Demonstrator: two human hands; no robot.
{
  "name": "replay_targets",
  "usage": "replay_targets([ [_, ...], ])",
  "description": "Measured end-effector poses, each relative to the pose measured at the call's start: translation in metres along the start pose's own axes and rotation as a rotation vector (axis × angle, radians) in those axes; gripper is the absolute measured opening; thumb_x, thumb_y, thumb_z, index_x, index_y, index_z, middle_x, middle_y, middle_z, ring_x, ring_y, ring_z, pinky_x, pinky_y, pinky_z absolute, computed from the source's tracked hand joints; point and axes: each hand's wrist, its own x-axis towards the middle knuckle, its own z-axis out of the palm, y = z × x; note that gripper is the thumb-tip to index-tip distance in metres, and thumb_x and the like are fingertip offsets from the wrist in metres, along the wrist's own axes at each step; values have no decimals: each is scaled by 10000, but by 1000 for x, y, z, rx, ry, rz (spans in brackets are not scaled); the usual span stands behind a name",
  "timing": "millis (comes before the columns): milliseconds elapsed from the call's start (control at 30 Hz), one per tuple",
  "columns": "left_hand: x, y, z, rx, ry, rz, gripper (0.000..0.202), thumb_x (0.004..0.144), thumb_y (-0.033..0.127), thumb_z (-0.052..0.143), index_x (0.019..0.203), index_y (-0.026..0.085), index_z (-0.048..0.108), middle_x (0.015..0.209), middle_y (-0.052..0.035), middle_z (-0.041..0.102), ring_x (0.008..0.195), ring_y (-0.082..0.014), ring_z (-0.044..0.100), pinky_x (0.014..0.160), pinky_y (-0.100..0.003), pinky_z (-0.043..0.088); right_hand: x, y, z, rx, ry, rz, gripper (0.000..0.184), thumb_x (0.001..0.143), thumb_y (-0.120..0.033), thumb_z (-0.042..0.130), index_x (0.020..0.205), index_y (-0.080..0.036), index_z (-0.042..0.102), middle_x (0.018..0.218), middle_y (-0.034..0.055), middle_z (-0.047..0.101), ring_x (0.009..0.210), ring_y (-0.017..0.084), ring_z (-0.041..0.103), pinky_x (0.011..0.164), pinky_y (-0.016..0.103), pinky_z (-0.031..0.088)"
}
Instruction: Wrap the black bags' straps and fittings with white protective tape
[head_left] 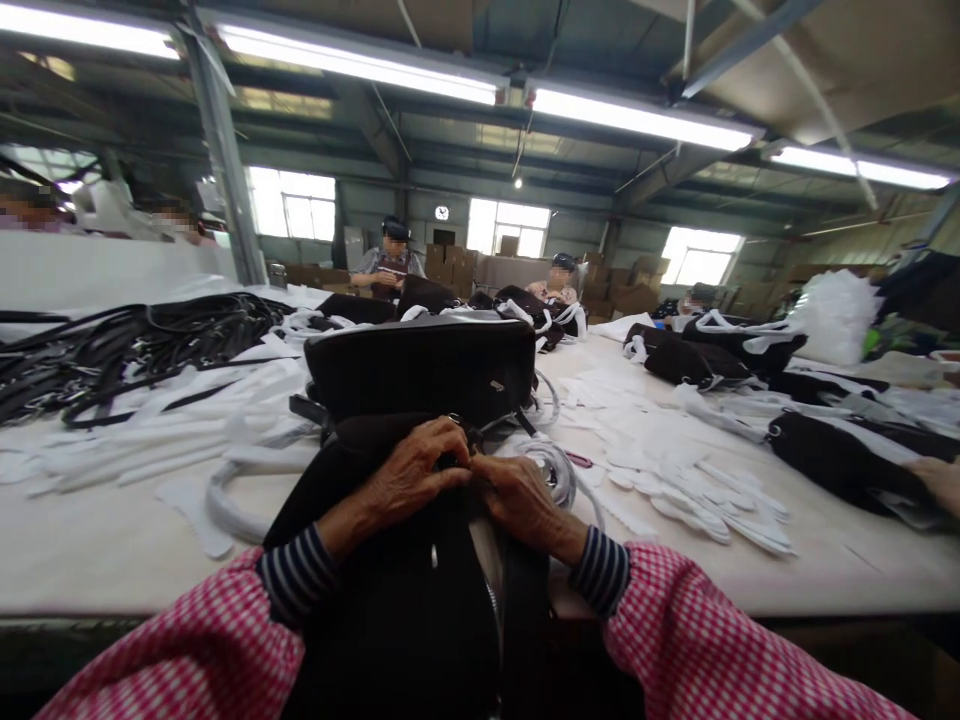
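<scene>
A black bag (pixel 405 600) lies against the near edge of the white table (pixel 112 550), its top reaching my hands. My left hand (pixel 416 470) is closed in a pinch on the bag's upper edge, by a small metal fitting. My right hand (pixel 517 500) is closed too, its fingers meeting the left hand's at the same spot on the bag. A second black bag (pixel 424 370) stands just behind them. A silver zip runs down the near bag between my wrists.
Black straps (pixel 112 350) are heaped at the far left. White paper pieces (pixel 675 450) and white wrapped handles (pixel 232 500) are strewn about. More black bags (pixel 840 450) lie at the right. Other people sit at the far side, with cardboard boxes behind them.
</scene>
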Motion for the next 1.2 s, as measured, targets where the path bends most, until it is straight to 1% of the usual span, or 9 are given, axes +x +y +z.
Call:
replay_targets([
  [100,2,-3,-4,73,-88,31,162,913,118,629,1008,217,715,1121,-47,613,1113,-211,583,1016,-364,445,-9,9,6,103,135,-14,179,928,-88,549,972,-178,698,847,23,723,755,158,656,696,252,395],
  [233,5,-9,0,224,-94,49,143,942,228,678,1063,255,749,1101,-42,597,1081,-218,568,991,-377,434,-12,14,8,195,215,-26,168,920,-97,554,942,-185,695,823,17,723,742,158,665,700,249,429],
  [400,6,-10,6,309,-102,53,90,916,217,722,981,273,752,1069,-20,578,1049,-215,546,940,-367,396,-11,14,10,211,197,-18,171,918,-93,555,939,-191,694,828,20,726,758,168,677,711,254,443],
  [533,8,-4,8,456,-139,46,56,940,228,698,948,269,735,1029,-24,582,1023,-236,527,921,-410,364,-11,15,12,204,166,-39,181,909,-76,564,977,-189,689,862,24,731,778,171,674,724,255,436],
  [667,7,0,15,620,-131,90,72,985,233,625,948,230,686,1046,-41,606,1036,-255,513,944,-447,357,-10,14,12,144,136,-51,169,891,-52,553,929,-180,659,827,25,702,754,175,651,689,261,407],
  [833,1,-7,27,790,-125,175,125,990,124,527,1031,178,631,1119,-72,626,1066,-267,505,1032,-490,341,-4,9,12,117,53,-8,184,890,-43,520,904,-188,634,830,25,699,766,182,661,693,268,406],
  [933,1,-12,30,769,-136,184,161,985,114,514,1101,177,606,1174,-78,628,1101,-268,506,1070,-514,315,-2,4,6,115,17,57,186,846,-40,538,907,-189,629,827,23,701,774,193,665,699,282,403],
  [1033,2,-10,27,643,-131,125,171,981,119,517,1111,200,592,1192,-68,623,1135,-262,503,1070,-499,313,-1,0,-7,181,31,123,213,798,-68,572,952,-201,635,798,-1,676,760,191,637,697,288,405],
  [1200,6,3,8,293,-91,-19,50,1011,198,545,974,217,574,1151,-14,623,1110,-207,507,1003,-382,370,7,7,-21,665,-40,284,136,779,-182,619,914,-187,638,636,-46,575,553,143,558,528,239,417],
])
